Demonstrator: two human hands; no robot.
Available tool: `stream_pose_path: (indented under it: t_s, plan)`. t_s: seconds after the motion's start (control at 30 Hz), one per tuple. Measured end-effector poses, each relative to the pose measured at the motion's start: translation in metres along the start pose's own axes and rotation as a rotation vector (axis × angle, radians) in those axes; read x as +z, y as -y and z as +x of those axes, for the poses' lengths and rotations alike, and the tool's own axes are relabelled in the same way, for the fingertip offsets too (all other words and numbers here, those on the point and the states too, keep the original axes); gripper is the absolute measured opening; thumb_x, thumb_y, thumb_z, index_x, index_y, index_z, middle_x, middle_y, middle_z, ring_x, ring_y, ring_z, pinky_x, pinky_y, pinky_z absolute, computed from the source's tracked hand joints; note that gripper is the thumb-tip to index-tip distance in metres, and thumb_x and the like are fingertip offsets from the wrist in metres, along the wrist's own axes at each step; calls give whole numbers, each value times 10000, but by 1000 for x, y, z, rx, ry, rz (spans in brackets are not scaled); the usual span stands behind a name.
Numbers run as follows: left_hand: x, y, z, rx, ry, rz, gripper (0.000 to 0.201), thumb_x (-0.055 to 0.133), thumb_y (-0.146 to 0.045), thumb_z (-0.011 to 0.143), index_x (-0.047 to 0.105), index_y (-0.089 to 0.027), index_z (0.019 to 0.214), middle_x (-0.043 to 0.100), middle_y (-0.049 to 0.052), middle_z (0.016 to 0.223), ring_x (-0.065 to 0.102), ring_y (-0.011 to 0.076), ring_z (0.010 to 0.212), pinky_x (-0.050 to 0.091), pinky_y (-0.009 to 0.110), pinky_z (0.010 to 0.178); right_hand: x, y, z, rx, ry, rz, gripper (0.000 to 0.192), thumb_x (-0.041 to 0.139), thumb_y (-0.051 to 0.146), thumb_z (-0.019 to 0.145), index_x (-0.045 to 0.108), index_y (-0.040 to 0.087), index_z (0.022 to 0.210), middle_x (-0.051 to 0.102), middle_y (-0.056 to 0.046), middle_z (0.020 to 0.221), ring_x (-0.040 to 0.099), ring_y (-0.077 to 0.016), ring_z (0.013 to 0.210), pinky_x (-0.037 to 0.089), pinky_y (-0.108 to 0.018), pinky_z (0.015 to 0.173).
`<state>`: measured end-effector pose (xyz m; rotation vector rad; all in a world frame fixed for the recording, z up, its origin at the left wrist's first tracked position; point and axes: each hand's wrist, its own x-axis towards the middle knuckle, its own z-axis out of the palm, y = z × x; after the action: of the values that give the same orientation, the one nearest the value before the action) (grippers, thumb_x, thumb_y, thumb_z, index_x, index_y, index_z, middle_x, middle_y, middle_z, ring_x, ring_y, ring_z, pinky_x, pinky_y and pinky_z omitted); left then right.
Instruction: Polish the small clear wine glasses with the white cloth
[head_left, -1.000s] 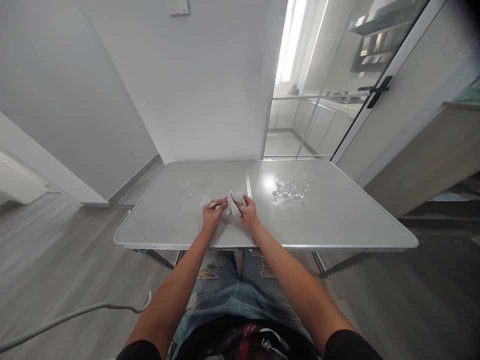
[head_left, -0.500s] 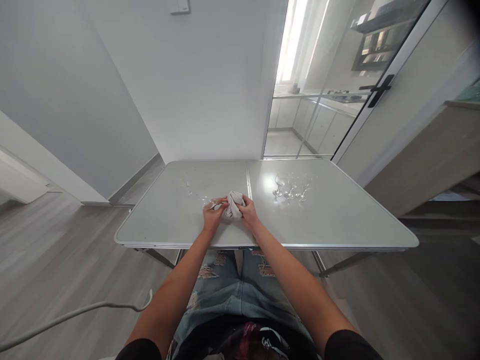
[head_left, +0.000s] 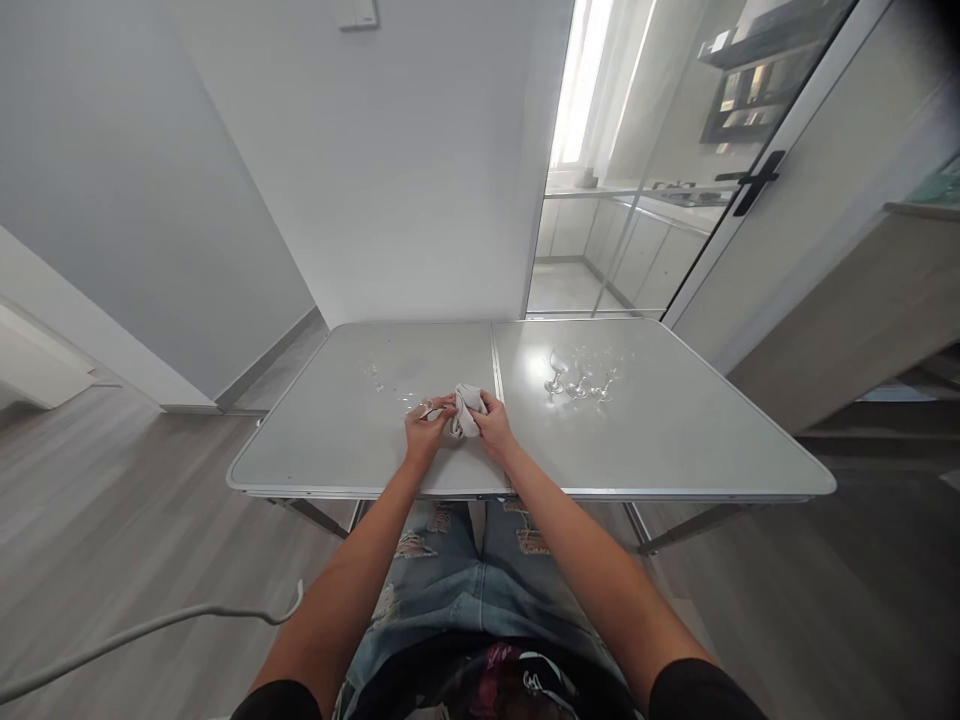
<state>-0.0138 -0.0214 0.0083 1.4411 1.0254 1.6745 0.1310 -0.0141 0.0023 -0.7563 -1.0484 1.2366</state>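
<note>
Across the pale table (head_left: 322, 445), we've got the left hand (head_left: 424, 432) curled on a clear glass (head_left: 427, 406), the right hand (head_left: 496, 427) pinching white cloth (head_left: 468, 402) at its end; cloth and right hand have edged slightly left, so wiping looks still under way.

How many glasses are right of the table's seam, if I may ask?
3: left glass, middle glass and right glass, grouped right of the seam; clear glass may hide others.

A black short-sleeved top (head_left: 452, 660) printed in red and white hangs over ripped blue jeans (head_left: 457, 595).
</note>
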Motion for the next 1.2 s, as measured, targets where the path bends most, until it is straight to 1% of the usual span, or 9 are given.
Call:
stream_pose_path:
  t_s: [0.1,0.23,0.33,0.6,0.83,0.9,1.03,1.13,1.2]
  plan:
    - [-1,1,1,-17,-12,0,241,806,-381,738,765,-182,867,765,107,972,706,277,1017,525,471,981,-1,2,-1,1,7,56,433,806,405,653,712,194,1018,736,-38,942,656,-197,806,528,-279,703]
    - [1,1,-3,-27,45,-71,222,811,-389,735,745,-188,801,765,96,956,709,278,1023,522,470,988,-3,-1,4,-21,-113,103,466,798,449,669,687,211,1054,736,-39,964,674,-208,832,548,-303,729]
    - [2,-1,-5,-24,89,-89,214,819,-382,726,730,-191,760,760,92,949,709,275,1020,525,463,984,-3,-5,8,-47,-142,102,439,793,429,683,680,225,1055,730,-24,977,670,-188,818,548,-300,742]
    - [2,0,0,-25,58,-47,259,763,-452,775,733,-195,781,753,95,976,691,263,1046,518,427,975,0,-4,3,20,-12,15,441,761,433,700,699,219,1081,736,-35,1030,661,-204,899,538,-295,785]
    - [5,8,-2,-64,158,-9,329,647,-503,861,732,-185,870,749,95,1028,681,231,966,518,360,884,-6,1,4,-86,-268,-90,371,692,498,772,687,194,984,691,-9,837,577,-163,727,480,-262,656]
    - [4,10,-3,-56,183,62,339,628,-505,871,736,-183,865,746,69,921,672,214,883,513,328,837,-6,3,1,-118,-235,-177,344,713,478,759,689,191,949,670,3,797,552,-157,708,461,-253,646]
    - [3,12,-1,-39,206,130,324,639,-489,851,726,-183,788,699,19,753,630,191,749,498,295,747,-4,11,-6,-144,-15,-284,226,745,368,709,709,194,849,632,19,743,527,-147,685,435,-249,647]
    - [2,10,0,-43,193,148,317,647,-480,843,716,-184,754,679,8,720,608,180,721,482,277,719,-4,15,-9,-123,71,-204,81,691,276,677,670,201,698,579,29,670,507,-138,653,423,-247,634]
    - [2,7,0,-62,164,163,334,659,-482,838,698,-182,697,662,5,683,593,168,687,467,263,698,-5,17,-9,-96,62,-110,49,637,246,659,654,203,674,611,16,711,535,-146,675,441,-253,644]
